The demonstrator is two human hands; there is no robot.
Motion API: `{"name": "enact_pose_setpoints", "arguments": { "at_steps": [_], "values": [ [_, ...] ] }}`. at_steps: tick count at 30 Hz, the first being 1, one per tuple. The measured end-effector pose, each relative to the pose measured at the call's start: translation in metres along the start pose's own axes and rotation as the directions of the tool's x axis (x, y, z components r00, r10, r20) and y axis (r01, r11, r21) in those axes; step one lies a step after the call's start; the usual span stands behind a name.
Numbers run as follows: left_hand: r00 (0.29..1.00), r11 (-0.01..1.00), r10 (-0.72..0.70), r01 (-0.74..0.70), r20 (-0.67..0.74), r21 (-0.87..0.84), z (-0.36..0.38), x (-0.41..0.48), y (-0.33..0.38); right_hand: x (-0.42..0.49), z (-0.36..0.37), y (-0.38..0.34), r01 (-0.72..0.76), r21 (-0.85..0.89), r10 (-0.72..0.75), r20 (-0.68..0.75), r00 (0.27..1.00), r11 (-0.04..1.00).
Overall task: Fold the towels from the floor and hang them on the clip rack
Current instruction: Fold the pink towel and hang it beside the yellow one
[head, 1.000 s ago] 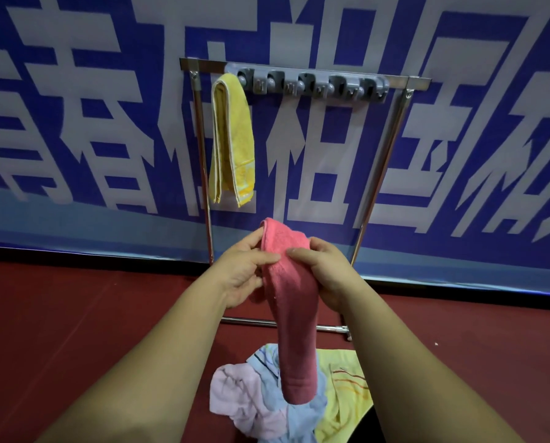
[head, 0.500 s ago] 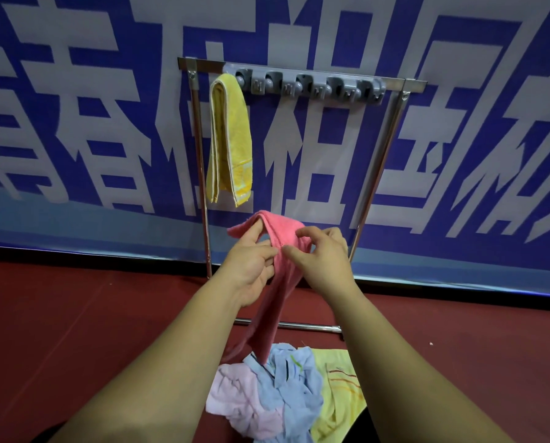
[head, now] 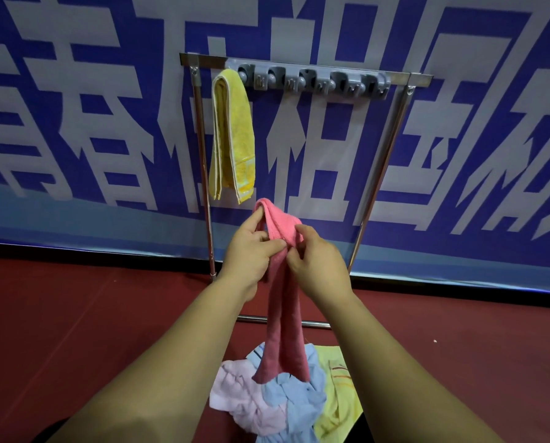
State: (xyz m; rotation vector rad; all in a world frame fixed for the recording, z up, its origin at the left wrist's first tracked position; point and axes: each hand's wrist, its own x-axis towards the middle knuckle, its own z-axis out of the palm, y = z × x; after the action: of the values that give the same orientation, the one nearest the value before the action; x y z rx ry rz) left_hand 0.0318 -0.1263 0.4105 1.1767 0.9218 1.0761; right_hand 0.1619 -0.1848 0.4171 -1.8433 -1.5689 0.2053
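A pink towel (head: 283,327) hangs folded lengthwise in front of me, its lower end just above the floor pile. My left hand (head: 251,254) pinches its upper fold between thumb and fingers. My right hand (head: 318,263) grips the same fold from the right side. The grey clip rack (head: 315,79) runs along a metal bar at the top of a stand. A folded yellow towel (head: 233,139) hangs from the rack's leftmost clip. The other clips hold nothing.
On the red floor below lie a pale pink towel (head: 238,398), a light blue towel (head: 299,398) and a pale yellow towel (head: 337,388) in a heap. The stand's two metal legs (head: 376,180) and a low crossbar stand before a blue and white banner wall.
The pink towel's top was opened out between both hands, then gathered into a narrower double strip; the hands rose slightly toward the rack.
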Motion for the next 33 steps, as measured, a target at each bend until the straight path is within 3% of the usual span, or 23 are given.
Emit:
{"name": "enact_pose_setpoints", "arguments": {
  "at_steps": [6,10,18,21,23,24,26,29,33],
  "values": [
    [0.991,0.979,0.103,-0.085,-0.089,0.185,0.006,-0.001,-0.006,-0.005,0.001,-0.001,-0.013,0.107,0.012,0.014,1.0,0.994],
    [0.979,0.976,0.155,-0.132,-0.129,0.17,0.012,0.001,-0.009,-0.017,0.008,-0.001,-0.024,0.213,0.026,-0.007,1.0,0.977],
    [0.987,0.988,0.105,-0.117,-0.118,-0.1,0.019,-0.001,-0.001,-0.039,0.023,0.007,0.005,0.299,-0.008,0.009,1.0,0.954],
    [0.997,0.95,0.044,-0.061,-0.062,-0.306,0.018,-0.002,0.009,-0.035,0.012,0.016,-0.126,0.541,0.193,-0.068,0.979,0.831],
    [1.0,0.919,0.023,-0.023,-0.005,-0.395,0.017,-0.004,0.016,-0.02,-0.002,0.023,-0.184,0.602,0.329,-0.139,0.934,0.777],
    [0.999,0.908,0.022,-0.011,0.023,-0.419,0.016,-0.004,0.017,-0.012,-0.011,0.024,-0.234,0.621,0.369,-0.096,0.925,0.748],
    [0.997,0.89,0.023,0.014,0.077,-0.456,0.014,-0.002,0.02,0.002,-0.026,0.021,-0.37,0.678,0.379,0.144,0.914,0.635],
    [0.99,0.873,0.025,0.048,0.142,-0.485,0.012,0.0,0.022,0.004,-0.047,0.012,-0.516,0.719,0.267,0.441,0.857,0.465],
    [0.986,0.862,-0.021,0.101,0.164,-0.497,0.008,0.001,0.023,0.006,-0.048,0.003,-0.525,0.771,0.217,0.478,0.851,0.361]
  ]
}}
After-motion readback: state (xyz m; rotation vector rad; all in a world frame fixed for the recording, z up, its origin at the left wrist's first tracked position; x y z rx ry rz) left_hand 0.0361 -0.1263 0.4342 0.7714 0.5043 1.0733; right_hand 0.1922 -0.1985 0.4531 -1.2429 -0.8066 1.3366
